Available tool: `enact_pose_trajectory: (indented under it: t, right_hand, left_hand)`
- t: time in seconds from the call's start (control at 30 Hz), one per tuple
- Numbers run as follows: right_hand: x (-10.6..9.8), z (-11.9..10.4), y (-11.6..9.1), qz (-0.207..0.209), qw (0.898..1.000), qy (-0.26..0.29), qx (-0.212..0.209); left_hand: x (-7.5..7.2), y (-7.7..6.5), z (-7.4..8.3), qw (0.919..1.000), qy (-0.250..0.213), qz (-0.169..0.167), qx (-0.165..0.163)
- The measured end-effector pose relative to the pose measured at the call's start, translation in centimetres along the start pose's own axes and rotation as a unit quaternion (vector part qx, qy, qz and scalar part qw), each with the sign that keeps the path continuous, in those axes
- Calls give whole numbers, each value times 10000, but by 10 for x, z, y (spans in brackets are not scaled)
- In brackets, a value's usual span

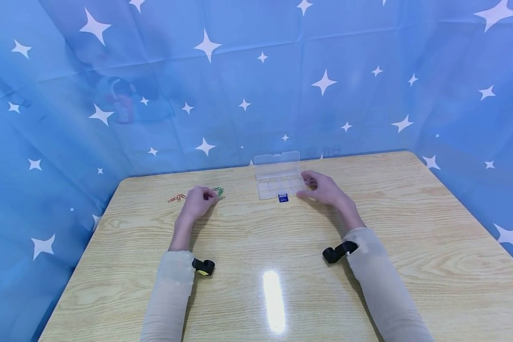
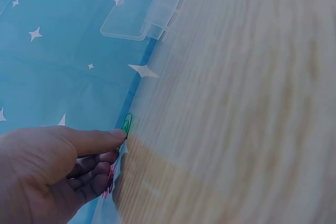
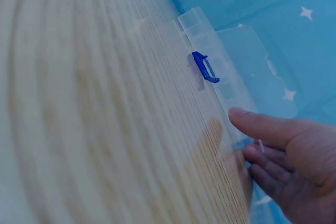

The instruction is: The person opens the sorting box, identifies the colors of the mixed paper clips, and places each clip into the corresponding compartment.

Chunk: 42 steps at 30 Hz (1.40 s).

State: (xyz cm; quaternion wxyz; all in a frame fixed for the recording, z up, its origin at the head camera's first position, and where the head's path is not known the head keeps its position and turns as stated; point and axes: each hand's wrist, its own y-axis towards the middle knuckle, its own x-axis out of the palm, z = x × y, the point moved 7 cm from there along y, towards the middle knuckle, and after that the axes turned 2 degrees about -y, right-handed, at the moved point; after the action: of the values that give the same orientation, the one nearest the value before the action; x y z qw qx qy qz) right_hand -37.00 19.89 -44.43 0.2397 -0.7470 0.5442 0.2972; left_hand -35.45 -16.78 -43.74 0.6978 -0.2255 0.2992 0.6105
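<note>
A clear plastic compartment box (image 1: 265, 194) stands toward the back of the table, its see-through lid (image 1: 278, 164) raised at the rear. A blue latch (image 1: 283, 198) sits on its front edge. My right hand (image 1: 325, 188) holds the box's right end, thumb (image 3: 247, 118) at the front corner and the other fingers round the side. Over to the left, my left hand (image 1: 198, 202) pinches a paper clip (image 1: 222, 197) between thumb and forefinger. Green paper clips (image 1: 218, 191) lie just beyond those fingertips. Red paper clips (image 1: 177, 197) lie to the left of that hand.
The wood-grain table (image 1: 256, 247) ends at a blue curtain with white stars (image 1: 239, 85) close behind the box. Black wrist cameras stick out from both sleeves, the left camera (image 1: 204, 267) and the right camera (image 1: 339, 251). A bright light reflection lies on the near tabletop.
</note>
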Motion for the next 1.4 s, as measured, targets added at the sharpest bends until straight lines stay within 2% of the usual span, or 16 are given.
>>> enact_pose_trajectory:
  t: [0.33,0.63,0.83,1.1,1.4]
  right_hand:
    - [0,0,0,-38,10000,-3,-53]
    - [1,1,0,-43,10000,-34,-63]
    - [1,0,0,-38,9999,-71,-64]
    - [1,0,1,-53,10000,-63,-23]
    - [1,1,1,-55,10000,-45,-13]
  left_hand:
    - [0,1,6,9997,-38,93,209]
    - [3,5,20,9989,-359,138,286]
    - [5,7,32,9968,-589,153,526]
    - [7,8,41,9949,-750,150,650]
    - [12,12,49,9937,-942,185,582]
